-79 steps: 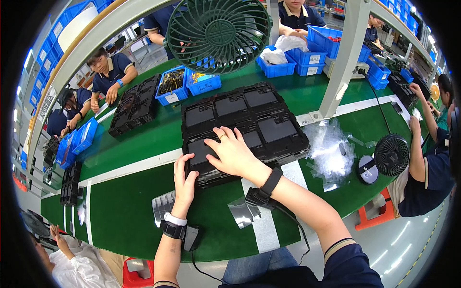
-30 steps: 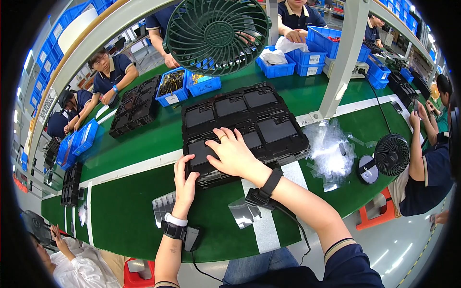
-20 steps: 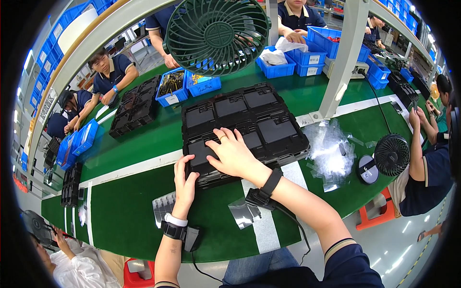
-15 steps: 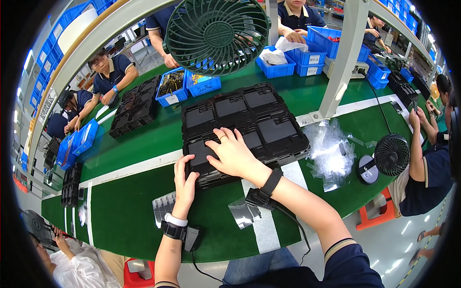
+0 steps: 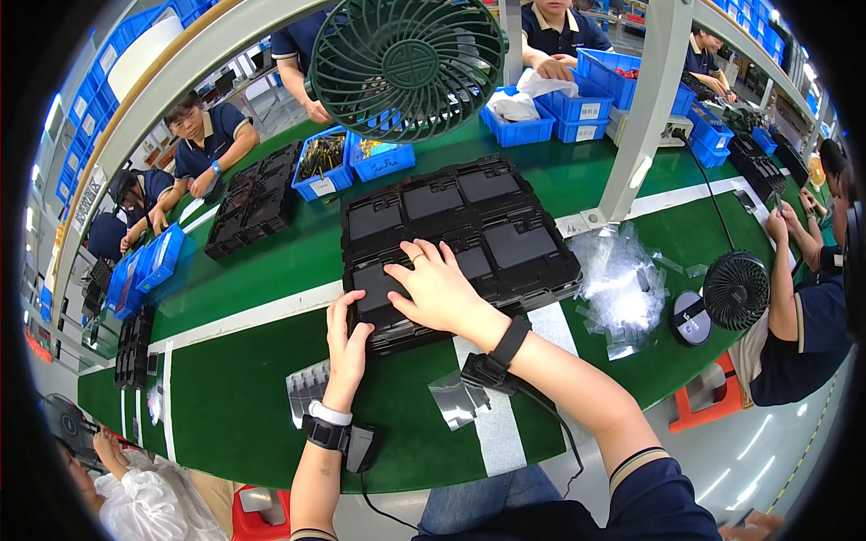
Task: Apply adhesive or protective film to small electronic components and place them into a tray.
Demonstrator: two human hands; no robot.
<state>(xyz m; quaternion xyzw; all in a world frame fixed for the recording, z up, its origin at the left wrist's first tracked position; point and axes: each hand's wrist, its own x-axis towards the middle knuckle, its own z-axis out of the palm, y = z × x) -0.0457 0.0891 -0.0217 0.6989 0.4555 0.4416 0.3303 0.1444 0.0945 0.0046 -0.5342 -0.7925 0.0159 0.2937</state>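
Observation:
A black plastic tray (image 5: 417, 236) with several rectangular pockets lies on the green bench in front of me. Dark flat panels (image 5: 520, 242) fill the pockets. My right hand (image 5: 439, 290) rests palm down over the front row, its fingers spread. Beside the tray's front left corner is my left hand (image 5: 346, 350), fingers and thumb apart, with the fingertips at the rim; nothing shows in its grasp. The part under my right palm is hidden.
Clear film pieces (image 5: 622, 287) are heaped right of the tray, near a small black fan (image 5: 736, 290). Film strips (image 5: 458, 401) lie near the front edge. A green fan (image 5: 410, 68) hangs overhead. Blue bins (image 5: 322, 167) and another black tray (image 5: 253, 200) stand beyond; co-workers sit around.
My hands and the tray have not visibly moved. The person in white at the lower left has shifted slightly.

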